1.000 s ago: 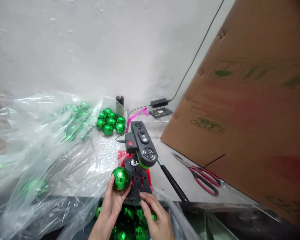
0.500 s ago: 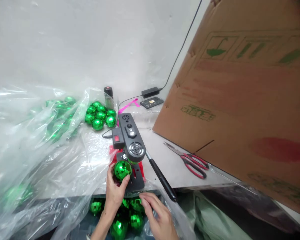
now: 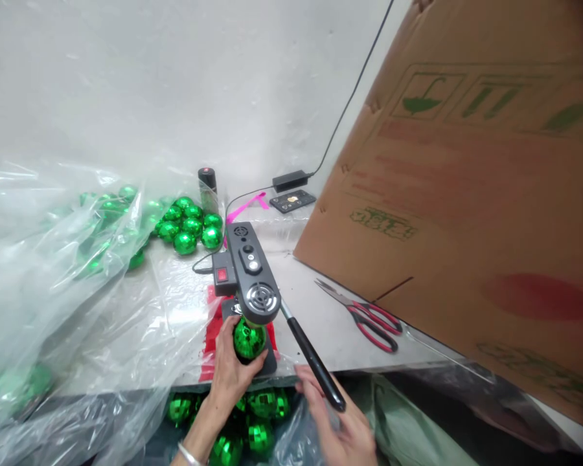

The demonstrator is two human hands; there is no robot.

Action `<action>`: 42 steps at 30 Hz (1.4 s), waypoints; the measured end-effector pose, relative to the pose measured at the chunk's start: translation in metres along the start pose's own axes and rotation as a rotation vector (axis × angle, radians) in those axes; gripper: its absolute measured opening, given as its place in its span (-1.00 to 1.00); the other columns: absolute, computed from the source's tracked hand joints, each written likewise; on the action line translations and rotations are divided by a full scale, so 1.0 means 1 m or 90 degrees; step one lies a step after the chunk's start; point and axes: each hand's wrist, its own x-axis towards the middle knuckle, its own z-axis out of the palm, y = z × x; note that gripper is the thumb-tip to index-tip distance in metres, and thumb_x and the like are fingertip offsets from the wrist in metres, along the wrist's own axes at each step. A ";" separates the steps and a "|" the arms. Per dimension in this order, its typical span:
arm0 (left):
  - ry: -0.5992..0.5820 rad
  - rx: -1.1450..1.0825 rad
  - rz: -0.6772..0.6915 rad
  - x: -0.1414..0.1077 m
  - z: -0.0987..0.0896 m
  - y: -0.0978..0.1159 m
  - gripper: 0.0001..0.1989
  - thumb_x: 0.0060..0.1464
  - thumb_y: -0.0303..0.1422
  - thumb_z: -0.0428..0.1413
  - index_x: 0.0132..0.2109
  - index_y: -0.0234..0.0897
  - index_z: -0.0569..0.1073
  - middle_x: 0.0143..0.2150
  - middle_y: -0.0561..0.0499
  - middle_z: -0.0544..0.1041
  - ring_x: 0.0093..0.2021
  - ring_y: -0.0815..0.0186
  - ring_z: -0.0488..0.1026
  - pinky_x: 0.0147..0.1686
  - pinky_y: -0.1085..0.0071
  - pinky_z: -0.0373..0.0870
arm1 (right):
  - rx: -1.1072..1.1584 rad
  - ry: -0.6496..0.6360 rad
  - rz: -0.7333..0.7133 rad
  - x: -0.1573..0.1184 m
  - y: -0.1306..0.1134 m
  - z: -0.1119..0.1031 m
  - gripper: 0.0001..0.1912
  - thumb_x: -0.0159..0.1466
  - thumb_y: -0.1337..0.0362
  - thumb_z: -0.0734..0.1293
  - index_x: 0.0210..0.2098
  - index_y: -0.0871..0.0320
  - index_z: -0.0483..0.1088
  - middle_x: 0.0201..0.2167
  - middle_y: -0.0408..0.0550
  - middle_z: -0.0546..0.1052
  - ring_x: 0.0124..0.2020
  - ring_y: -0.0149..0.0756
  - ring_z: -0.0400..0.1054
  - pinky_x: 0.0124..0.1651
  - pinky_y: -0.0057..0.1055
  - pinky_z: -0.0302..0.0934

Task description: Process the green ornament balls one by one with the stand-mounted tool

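My left hand [image 3: 229, 377] grips a faceted green ball [image 3: 249, 338] and holds it on the black base plate, right under the head of a small black bench press [image 3: 247, 272]. The press has a red switch on its side and a black lever handle [image 3: 312, 364] slanting toward me. My right hand [image 3: 342, 427] is under the tip of that handle with fingers spread; whether it touches the handle I cannot tell. Below the table edge, a bag holds several more green balls [image 3: 260, 414].
Several green balls [image 3: 189, 225] lie in a cluster at the back beside a dark can [image 3: 206, 184]. Clear plastic sheeting [image 3: 53, 291] covers the left. Red-handled scissors [image 3: 364, 315] lie to the right, before a large leaning cardboard box [image 3: 466, 194]. A power adapter [image 3: 289, 180] sits by the wall.
My left hand carried the green ball from beside the base plate to under the press head. My right hand left the bag and moved right, under the lever handle.
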 end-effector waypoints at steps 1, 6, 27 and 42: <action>-0.016 -0.002 0.001 0.001 0.000 -0.001 -0.20 0.09 -0.21 0.47 0.42 -0.16 0.43 0.35 -0.25 0.61 0.36 -0.23 0.62 0.35 -0.28 0.62 | 0.003 0.010 -0.024 0.005 -0.002 -0.003 -0.77 0.59 0.31 0.39 0.08 0.02 0.71 -0.05 0.04 0.81 -0.10 -0.15 0.79 -0.09 -0.38 0.71; -0.045 0.005 0.005 0.005 -0.002 -0.002 -0.19 0.05 -0.23 0.48 0.41 -0.19 0.45 0.32 -0.26 0.66 0.35 -0.25 0.65 0.35 -0.32 0.62 | 0.014 0.132 -0.165 0.048 -0.022 0.004 -0.45 0.57 0.20 0.48 0.49 0.08 0.48 0.23 0.23 0.67 0.09 -0.10 0.69 -0.09 -0.29 0.72; -0.039 0.034 0.072 0.006 -0.002 0.006 -0.19 0.00 -0.34 0.49 0.38 -0.25 0.45 0.29 -0.34 0.70 0.28 -0.28 0.71 0.23 -0.27 0.71 | 0.153 0.139 -0.195 0.071 -0.033 0.052 -0.62 0.61 0.43 0.18 -0.36 0.07 0.30 -0.37 -0.21 0.48 -0.44 -0.46 0.34 -0.36 -0.43 0.29; -0.044 0.048 0.046 0.008 -0.001 0.009 -0.20 -0.04 -0.28 0.49 0.35 -0.22 0.48 0.26 -0.30 0.72 0.27 -0.29 0.71 0.23 -0.27 0.71 | 0.211 0.172 -0.135 0.053 -0.020 0.062 -0.64 0.61 0.43 0.19 -0.34 0.07 0.35 -0.39 -0.17 0.50 -0.45 -0.38 0.37 -0.33 -0.35 0.27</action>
